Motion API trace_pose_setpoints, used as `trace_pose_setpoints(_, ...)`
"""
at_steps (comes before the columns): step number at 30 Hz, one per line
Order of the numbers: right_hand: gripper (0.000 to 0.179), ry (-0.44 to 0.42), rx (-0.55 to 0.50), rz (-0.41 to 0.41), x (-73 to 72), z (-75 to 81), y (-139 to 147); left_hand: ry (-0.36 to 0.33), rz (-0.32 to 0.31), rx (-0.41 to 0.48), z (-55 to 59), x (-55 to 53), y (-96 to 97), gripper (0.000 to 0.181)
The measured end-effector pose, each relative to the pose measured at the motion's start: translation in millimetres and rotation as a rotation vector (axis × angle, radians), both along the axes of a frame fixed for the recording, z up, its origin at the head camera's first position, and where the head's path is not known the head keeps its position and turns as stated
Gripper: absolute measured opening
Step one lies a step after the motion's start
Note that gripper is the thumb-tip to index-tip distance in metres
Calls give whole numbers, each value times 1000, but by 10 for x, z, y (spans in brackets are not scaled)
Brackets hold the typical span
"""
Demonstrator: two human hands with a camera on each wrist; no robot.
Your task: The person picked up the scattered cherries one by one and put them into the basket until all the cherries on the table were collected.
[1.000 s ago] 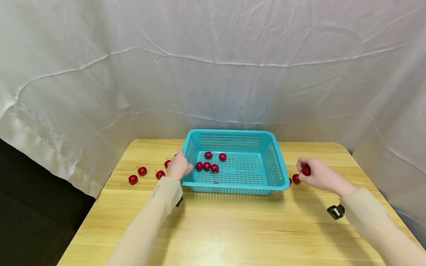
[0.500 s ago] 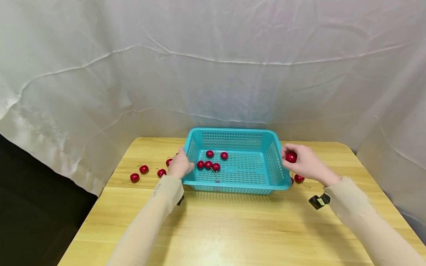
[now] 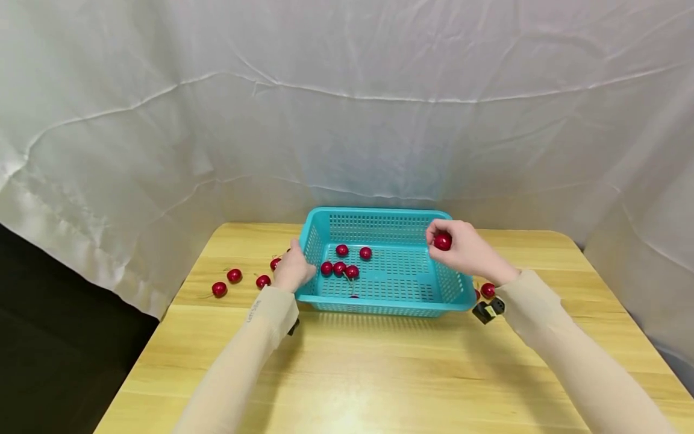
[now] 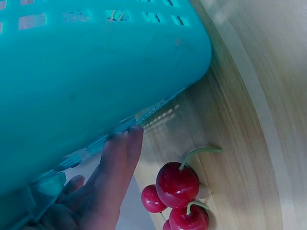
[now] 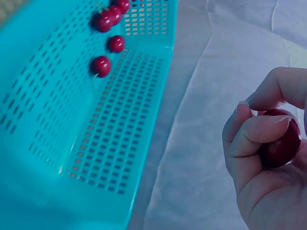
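Observation:
A turquoise plastic basket (image 3: 379,306) stands on the wooden table with several red cherries (image 3: 339,269) toward its left part. My left hand (image 3: 291,269) holds the basket's left side. In the left wrist view, its fingers (image 4: 115,163) lie against the outer wall under the rim. Over the basket's right end, my right hand (image 3: 466,248) grips a dark red cherry (image 3: 443,241) in curled fingers. The right wrist view shows that cherry (image 5: 280,143) partly covered by thumb and fingers.
Several stemmed cherries (image 3: 234,275) lie on the table (image 3: 347,374) left of the basket. More cherries (image 3: 487,290) lie by its right side, partly hidden by the right wrist. A pale cloth (image 3: 379,120) hangs behind the table.
My right hand has carried the cherry leftward and up from the table's right side to over the basket's right end. The left hand stays at the basket.

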State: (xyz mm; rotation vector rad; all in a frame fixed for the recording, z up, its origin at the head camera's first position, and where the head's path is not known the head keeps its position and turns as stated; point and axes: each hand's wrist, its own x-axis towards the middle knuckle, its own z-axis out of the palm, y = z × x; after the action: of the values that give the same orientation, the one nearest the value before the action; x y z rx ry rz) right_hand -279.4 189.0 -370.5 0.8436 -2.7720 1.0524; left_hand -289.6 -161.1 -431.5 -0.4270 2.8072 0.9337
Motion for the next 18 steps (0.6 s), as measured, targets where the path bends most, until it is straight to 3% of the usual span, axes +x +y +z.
trace_pose_setpoints(12,10,25,-4,66,-184,163,-439,-13,10,-11,-63,-22,-3,83)
trace_pose_setpoints(18,7,-4,18,74,-323,207,-625,-12,3,-13,-26,-23,-10,81)
